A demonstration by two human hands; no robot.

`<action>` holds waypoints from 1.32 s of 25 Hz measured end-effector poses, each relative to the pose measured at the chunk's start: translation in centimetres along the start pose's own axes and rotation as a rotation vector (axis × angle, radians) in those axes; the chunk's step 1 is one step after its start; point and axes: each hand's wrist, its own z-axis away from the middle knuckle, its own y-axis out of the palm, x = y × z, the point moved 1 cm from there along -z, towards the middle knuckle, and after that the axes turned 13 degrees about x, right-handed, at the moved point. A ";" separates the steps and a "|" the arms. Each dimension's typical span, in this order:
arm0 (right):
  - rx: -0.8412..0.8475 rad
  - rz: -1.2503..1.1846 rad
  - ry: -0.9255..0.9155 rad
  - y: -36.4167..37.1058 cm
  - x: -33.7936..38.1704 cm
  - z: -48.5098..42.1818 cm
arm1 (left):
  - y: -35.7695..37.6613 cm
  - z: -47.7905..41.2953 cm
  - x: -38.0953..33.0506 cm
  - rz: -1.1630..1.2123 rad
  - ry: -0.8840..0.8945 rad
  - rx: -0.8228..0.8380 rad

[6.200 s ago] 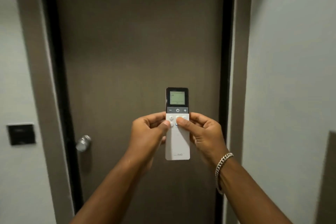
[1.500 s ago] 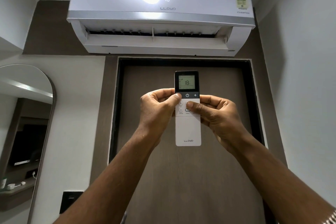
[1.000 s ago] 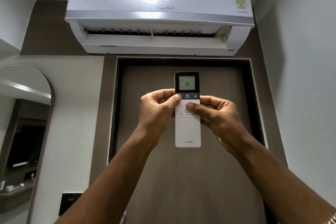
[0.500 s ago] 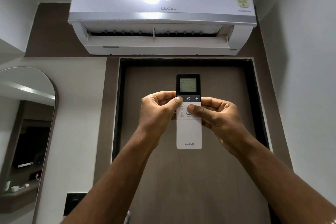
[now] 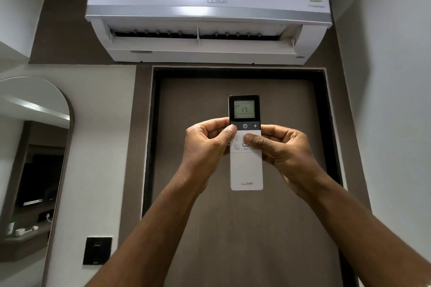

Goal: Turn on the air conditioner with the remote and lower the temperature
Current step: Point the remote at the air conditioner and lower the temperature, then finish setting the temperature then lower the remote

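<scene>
The remote (image 5: 246, 165) is held upright in front of the door (image 5: 233, 228), below the AC (image 5: 210, 7), its top end toward the unit. Its screen (image 5: 244, 109) reads 17, and the AC panel shows 17 too, with the flap open, so the unit looks to be on and already set low.

The left hand (image 5: 207, 147) is curled around the remote's left edge, thumb (image 5: 229, 130) lying over the spot left of the power button (image 5: 245, 126), where the minus key likely sits. The right hand (image 5: 282, 149) is closed on the right edge, its thumb resting on the white keys lower down.

Risks from here, as I judge them:
- The left thumb is just beside the power button. A slip to the right would switch the AC off and undo the first half of the task.
- The right thumb covers the lower keys. Extra pressure there could change mode or fan instead of temperature.
- Tilting the remote's top away from the AC could mean a press registers on the screen but not on the unit, leaving the two numbers apart.
- 17 may be near the lowest setting; more presses might do nothing.
- The plus key (image 5: 255, 125) sits clear of both thumbs, so an accidental raise seems unlikely.
</scene>
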 end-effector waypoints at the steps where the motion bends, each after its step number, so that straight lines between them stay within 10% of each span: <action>1: -0.003 -0.002 0.012 -0.3 -0.3 0.3 | 0.1 0.2 0.2 0.007 -0.016 0.002; 19: -0.632 0.080 0.832 -8.4 -14.0 33.9 | 21.7 19.5 19.9 0.341 -0.717 0.413; 33: -1.314 0.070 1.444 -7.9 -21.5 80.0 | 51.7 56.4 34.9 0.445 -1.443 0.985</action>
